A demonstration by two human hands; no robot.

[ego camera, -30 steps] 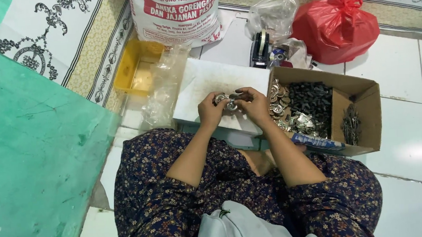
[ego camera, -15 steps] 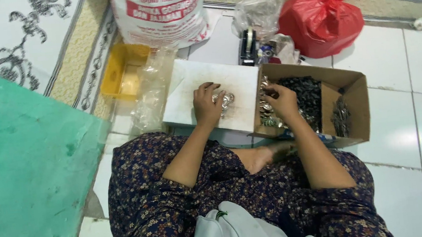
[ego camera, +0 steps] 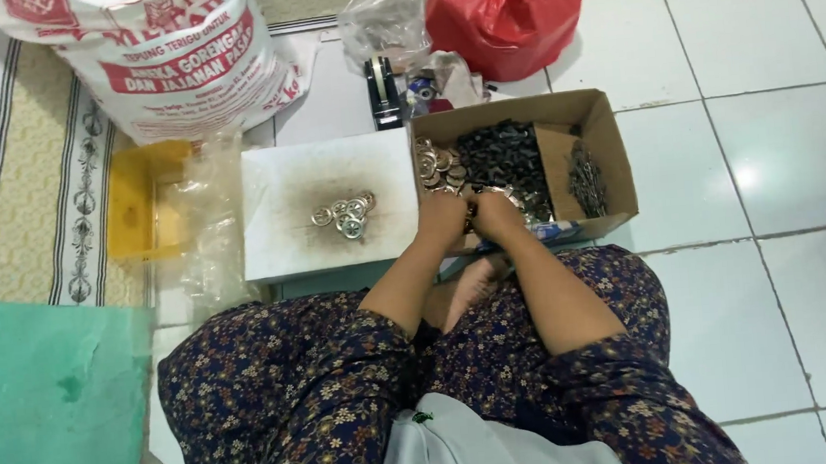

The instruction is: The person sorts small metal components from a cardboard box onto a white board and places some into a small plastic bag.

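I sit on the floor in a dark flowered garment. My left hand (ego camera: 441, 218) and my right hand (ego camera: 496, 218) are side by side at the near left corner of an open cardboard box (ego camera: 614, 138). Their fingers curl down among silver round metal parts (ego camera: 432, 157); what they hold is hidden. Further in, the box holds a heap of small black parts (ego camera: 500, 156) and a bunch of dark thin pins (ego camera: 583, 174). To the left of the box lies a white board (ego camera: 286, 237) with a small pile of silver rings (ego camera: 343, 216) on it.
Behind the board stands a big white printed sack (ego camera: 174, 64). A red plastic bag (ego camera: 504, 9), a clear bag (ego camera: 381, 14) and a tape dispenser (ego camera: 382, 92) sit behind the box. A yellow tray (ego camera: 135, 200) and crumpled clear plastic (ego camera: 201, 219) lie left, a green mat (ego camera: 44, 408) nearer.
Both hands left the white board and went right into the box, first the right, then the left. The silver rings stay on the board. The camera has moved closer.
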